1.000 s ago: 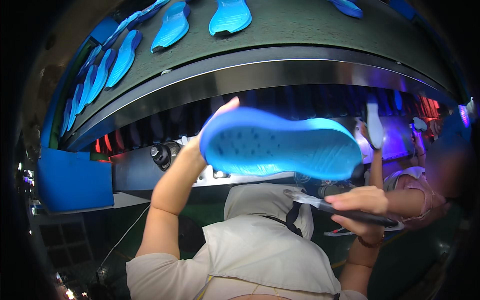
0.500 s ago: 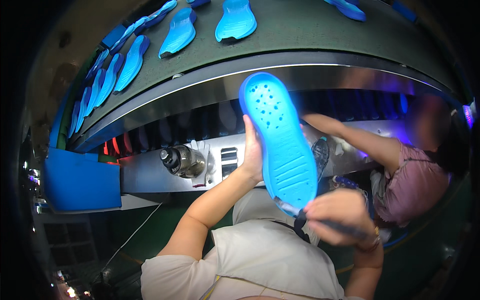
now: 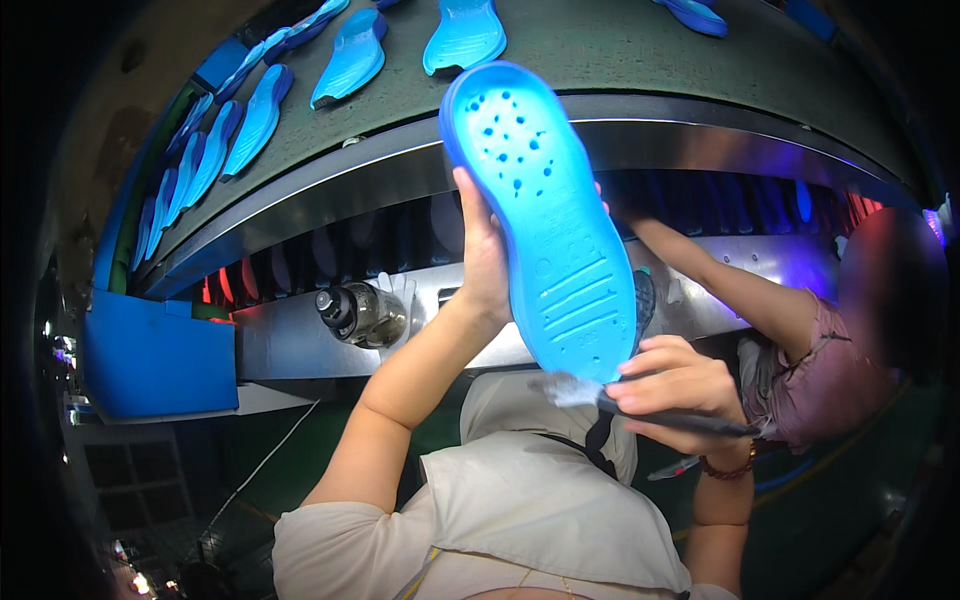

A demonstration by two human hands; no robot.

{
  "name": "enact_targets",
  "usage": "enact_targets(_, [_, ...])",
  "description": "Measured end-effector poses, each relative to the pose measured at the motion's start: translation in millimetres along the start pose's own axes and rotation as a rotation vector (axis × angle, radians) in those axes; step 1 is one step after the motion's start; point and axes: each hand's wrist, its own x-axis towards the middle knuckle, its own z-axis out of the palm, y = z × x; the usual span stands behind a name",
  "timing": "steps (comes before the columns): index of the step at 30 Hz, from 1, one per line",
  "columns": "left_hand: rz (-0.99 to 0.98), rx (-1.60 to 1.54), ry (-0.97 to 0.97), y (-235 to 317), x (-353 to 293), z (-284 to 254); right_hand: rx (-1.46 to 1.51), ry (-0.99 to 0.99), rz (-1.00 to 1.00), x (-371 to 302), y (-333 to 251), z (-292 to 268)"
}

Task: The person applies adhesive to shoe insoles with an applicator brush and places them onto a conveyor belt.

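A: What are the hands doing?

B: The left hand (image 3: 484,262) is cupping a blue sole (image 3: 545,225) from beneath, around its narrow waist. The right hand (image 3: 680,385) is pinching a brush (image 3: 580,391) between thumb and fingers.

A: Why hold them so?

B: Probably that grip is leaving the ridged face bare and turned towards the wearer. The bristles are sitting right by the sole's lower end; blur is hiding whether they're touching.

A: And beyond?

B: A bottle (image 3: 365,315) is standing on the metal ledge (image 3: 270,340), likely aside to leave elbow room. Above, more blue soles (image 3: 350,60) are lying spaced out on a worn green surface (image 3: 600,65). On the right, a co-worker in pink (image 3: 830,370) is reaching under it.
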Motion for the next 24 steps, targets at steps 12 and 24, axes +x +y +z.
enact_targets(12, [-0.001, -0.200, -0.037, -25.5, -17.4, -0.3, 0.362, 0.421, 0.122, -2.2, 12.9, 23.5])
enact_targets(24, [-0.065, -0.188, -0.022, -8.6, 2.9, -3.0, -0.003, 0.177, -0.004, 21.8, 12.5, -11.3])
